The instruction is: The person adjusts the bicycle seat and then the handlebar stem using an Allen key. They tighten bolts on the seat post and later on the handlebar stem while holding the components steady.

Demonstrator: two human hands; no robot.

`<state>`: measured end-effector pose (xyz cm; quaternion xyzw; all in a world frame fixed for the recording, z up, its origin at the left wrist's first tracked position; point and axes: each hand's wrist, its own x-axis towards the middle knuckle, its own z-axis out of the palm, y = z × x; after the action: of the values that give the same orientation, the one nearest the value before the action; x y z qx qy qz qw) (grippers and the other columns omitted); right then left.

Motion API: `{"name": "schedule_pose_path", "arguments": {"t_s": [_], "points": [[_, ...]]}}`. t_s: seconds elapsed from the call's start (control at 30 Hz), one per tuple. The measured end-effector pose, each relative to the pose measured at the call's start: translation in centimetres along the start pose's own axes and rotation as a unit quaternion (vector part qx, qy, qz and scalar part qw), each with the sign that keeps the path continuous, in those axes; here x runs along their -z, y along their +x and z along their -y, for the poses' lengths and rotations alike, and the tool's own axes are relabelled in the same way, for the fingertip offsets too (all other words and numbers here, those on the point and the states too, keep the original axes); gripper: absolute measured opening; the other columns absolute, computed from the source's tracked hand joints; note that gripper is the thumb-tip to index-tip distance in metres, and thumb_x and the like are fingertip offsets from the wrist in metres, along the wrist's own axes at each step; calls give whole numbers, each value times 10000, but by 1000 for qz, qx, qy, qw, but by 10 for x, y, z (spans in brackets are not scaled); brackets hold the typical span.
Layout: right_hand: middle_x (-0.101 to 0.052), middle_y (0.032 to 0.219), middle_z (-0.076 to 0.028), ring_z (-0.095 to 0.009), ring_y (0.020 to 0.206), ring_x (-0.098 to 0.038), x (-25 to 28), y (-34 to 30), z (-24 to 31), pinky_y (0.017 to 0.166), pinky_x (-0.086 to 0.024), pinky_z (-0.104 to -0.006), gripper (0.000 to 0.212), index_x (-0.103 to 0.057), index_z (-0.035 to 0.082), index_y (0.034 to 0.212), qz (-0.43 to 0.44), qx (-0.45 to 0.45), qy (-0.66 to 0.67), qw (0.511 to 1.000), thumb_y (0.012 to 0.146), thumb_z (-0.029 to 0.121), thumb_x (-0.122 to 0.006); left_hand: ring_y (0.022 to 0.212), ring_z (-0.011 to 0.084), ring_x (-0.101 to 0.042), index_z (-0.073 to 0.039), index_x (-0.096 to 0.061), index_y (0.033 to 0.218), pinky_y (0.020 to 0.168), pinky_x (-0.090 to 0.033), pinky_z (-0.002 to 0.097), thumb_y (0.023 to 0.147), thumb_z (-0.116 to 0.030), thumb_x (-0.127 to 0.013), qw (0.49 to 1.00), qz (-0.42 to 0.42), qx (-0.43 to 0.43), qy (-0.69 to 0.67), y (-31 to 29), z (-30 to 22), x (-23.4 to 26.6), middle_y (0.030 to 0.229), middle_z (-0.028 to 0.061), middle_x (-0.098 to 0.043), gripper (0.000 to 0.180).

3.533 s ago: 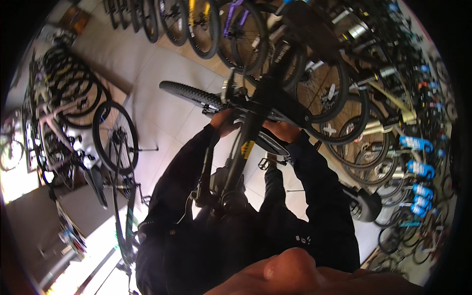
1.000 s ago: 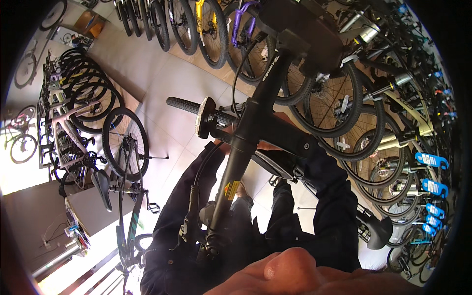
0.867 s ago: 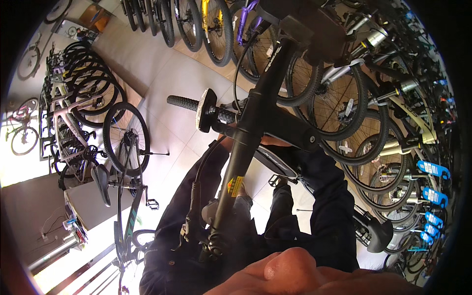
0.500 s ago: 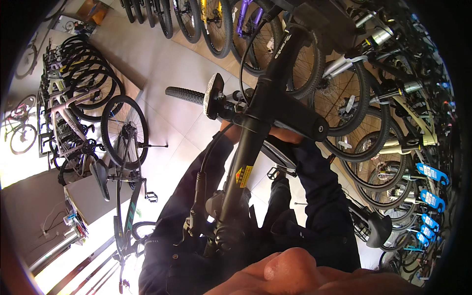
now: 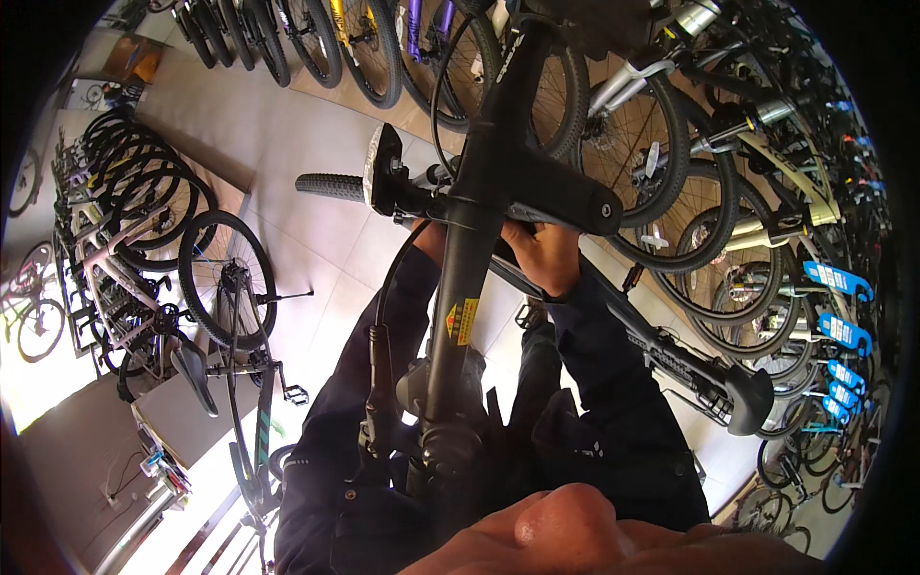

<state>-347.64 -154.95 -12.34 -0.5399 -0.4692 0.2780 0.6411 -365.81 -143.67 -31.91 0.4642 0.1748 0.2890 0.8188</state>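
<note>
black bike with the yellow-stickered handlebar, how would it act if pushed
The black bike would probably roll readily, given its knobbly front tyre. It might tip sideways if unsupported, that tyre being narrow. The thick handlebar looks stiff and may barely flex.

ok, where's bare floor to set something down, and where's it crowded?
Free: pale tile floor bordered by the left-side bicycle wheel, knobby front tyre and yellow-forked bicycle. Crowded: the right side, where parked wheels overlap in view, and around the black handlebar, with the left hand and right hand close by.
</note>
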Motion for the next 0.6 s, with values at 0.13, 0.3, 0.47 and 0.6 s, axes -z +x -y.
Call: {"name": "schedule_pose_path", "arguments": {"t_s": [0.13,0.3,0.47,0.6], "points": [[-775,1132,-108,-182,1015,-752,-18,-9,2,906,-594,-333,309,-733,-1,1205,-80,3,18,997,913,63,-811,1202,278,-685,-22,-587,1425,1004,-577,404,1025,-155,-666,992,-83,78,-57,2,-12,-16,1342,181,-681,429],[-778,1117,-103,-179,1006,-754,-20,-14,11,895,-596,-336,315,-736,10,1184,-86,-1,-16,996,896,94,-834,1188,244,-683,-18,-581,1438,982,-576,376,1031,-168,-664,961,-3,-1,277,3,-9,-8,1331,162,-687,442],[-783,1093,-110,-206,975,-767,-21,-17,8,849,-601,-346,355,-743,37,1165,-83,21,-74,994,864,172,-875,1225,238,-664,-32,-576,1460,1028,-543,370,1045,-212,-640,931,33,-30,362,-2,-5,14,1365,130,-677,457],[-786,1070,-118,-226,947,-768,-29,-19,6,834,-596,-353,374,-744,27,1155,-99,-11,-97,990,842,170,-889,1357,227,-572,-53,-507,1527,1116,-478,365,1083,-264,-577,879,11,97,466,-18,-11,41,1512,140,-568,496]]}}
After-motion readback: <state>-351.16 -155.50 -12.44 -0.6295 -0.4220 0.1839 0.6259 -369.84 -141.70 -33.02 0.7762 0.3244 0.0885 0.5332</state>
